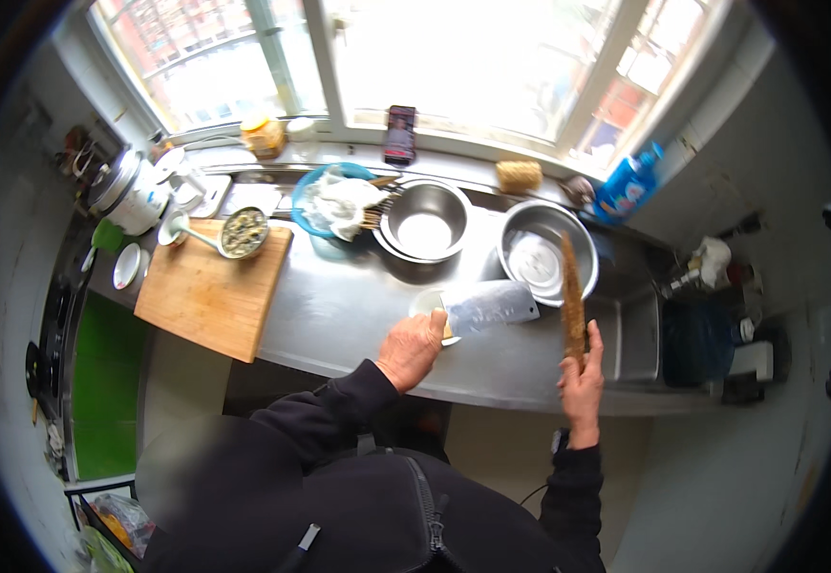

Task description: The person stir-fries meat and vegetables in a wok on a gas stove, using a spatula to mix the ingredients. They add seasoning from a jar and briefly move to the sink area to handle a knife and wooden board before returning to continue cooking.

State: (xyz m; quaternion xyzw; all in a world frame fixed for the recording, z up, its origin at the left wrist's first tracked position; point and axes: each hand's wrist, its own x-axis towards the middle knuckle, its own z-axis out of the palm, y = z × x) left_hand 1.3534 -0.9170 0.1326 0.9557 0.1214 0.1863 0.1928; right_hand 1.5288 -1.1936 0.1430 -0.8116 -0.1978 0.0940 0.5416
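Observation:
My left hand [410, 349] grips the handle of a cleaver [494, 306], its broad steel blade pointing right above the counter. Partly covered by the cleaver and my hand is a small white dish [424, 304]. My right hand [582, 379] holds the lower end of a long, rough brown piece [572, 301], perhaps a root vegetable; blur leaves its kind unsettled. It points away from me, its upper part overlapping the right side of a wide steel basin [514, 251] in view. A gap separates the blade tip from the brown piece.
A wooden cutting board [200, 301] bears a bowl of chopped food [243, 233]. Steel pots [451, 208] and a blue basin [301, 204] with a white bag stand along the back. A sink [634, 336] lies right. A phone [400, 136] leans by the window; a blue bottle [627, 186] stands at right.

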